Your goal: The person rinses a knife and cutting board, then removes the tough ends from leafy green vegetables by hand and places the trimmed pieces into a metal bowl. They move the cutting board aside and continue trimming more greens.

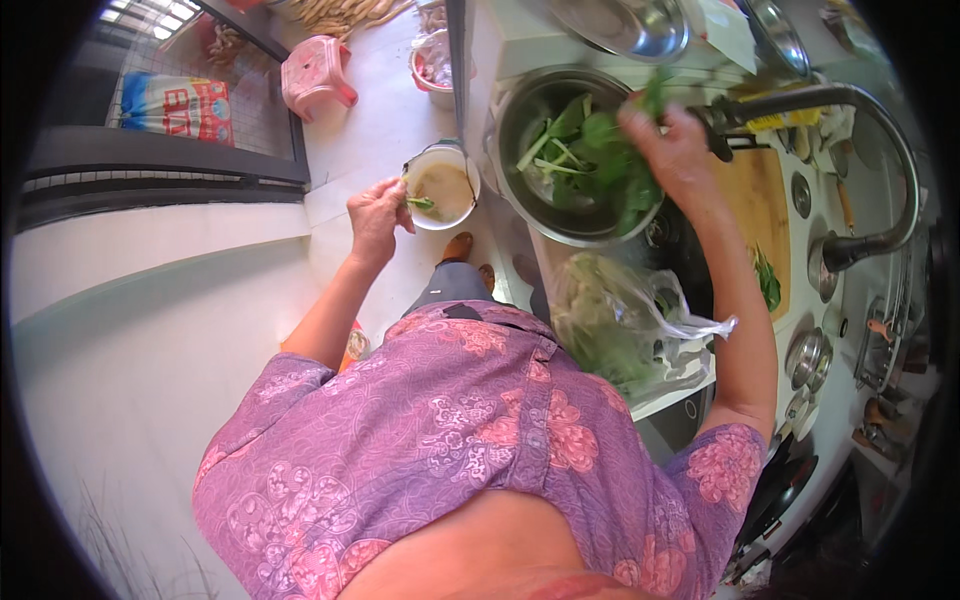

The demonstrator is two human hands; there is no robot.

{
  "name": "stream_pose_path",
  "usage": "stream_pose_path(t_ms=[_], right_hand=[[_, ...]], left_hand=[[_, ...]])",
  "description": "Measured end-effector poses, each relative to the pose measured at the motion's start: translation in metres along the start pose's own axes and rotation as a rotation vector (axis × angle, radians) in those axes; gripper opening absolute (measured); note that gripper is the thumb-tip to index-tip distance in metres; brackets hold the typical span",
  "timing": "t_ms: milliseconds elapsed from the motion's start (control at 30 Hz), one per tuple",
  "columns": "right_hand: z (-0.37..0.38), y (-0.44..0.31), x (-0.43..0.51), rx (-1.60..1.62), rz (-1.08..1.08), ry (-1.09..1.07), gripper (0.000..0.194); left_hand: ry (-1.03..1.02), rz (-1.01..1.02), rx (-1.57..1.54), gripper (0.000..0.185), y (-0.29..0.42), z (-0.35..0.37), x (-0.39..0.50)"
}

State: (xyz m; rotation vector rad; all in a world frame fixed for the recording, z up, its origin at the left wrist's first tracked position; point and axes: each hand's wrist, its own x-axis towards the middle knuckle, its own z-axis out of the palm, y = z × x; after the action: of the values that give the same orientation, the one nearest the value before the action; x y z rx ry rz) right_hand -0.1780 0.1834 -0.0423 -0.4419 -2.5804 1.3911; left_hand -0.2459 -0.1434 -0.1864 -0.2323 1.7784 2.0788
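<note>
My left hand [379, 217] pinches a small green leaf [421, 202] over the near-left rim of a white bucket [474, 180], which stands on the floor with cloudy, brownish liquid inside. My right hand [671, 146] is at the right rim of a large steel pot [517, 202], its fingers on leafy greens that are blurred by motion. More green leaves and pale stalks [574, 150] lie inside the pot. Nearer to me, a clear plastic bag [615, 330] of greens rests on the counter, its twisted end beside my right forearm.
A black faucet [874, 251] arches over the sink area at right. Behind my right forearm lies a wooden cutting board [750, 187] with some leaves. A steel bowl [637, 26] sits beyond the pot. On the floor stand a pink stool [311, 71] and another bucket [435, 82].
</note>
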Motion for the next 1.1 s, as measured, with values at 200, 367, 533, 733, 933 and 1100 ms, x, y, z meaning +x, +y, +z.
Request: stream_pose_path(t_ms=[200, 367, 533, 733, 933, 1100], right_hand=[[-0.014, 0.005, -0.001, -0.390, 0.026, -0.096, 0.040], [-0.046, -0.019, -0.036, -0.054, 0.307, 0.126, 0.030], [-0.066, -0.020, -0.080, 0.121, 0.499, 0.348, 0.023], [-0.078, -0.011, -0.120, 0.232, 0.628, 0.570, 0.020], [-0.091, 0.023, -0.168, 0.112, 0.630, 0.680, 0.021], [-0.138, 0.093, -0.227, 0.074, 0.757, 1.179, 0.018]], left_hand=[[0.120, -0.266, -0.043, 0.015, -0.034, -0.030, 0.056], [0.088, -0.036, 0.017, 0.007, -0.022, -0.014, 0.198], [-0.187, 0.124, 0.594, 0.013, 0.017, 0.034, 0.358], [-0.650, 1.053, 1.541, 0.021, 0.051, 0.067, 0.437], [-0.342, 0.070, 0.582, 0.014, 0.026, 0.043, 0.448], [-0.227, -0.198, 0.540, 0.023, -0.019, -0.002, 0.361]])
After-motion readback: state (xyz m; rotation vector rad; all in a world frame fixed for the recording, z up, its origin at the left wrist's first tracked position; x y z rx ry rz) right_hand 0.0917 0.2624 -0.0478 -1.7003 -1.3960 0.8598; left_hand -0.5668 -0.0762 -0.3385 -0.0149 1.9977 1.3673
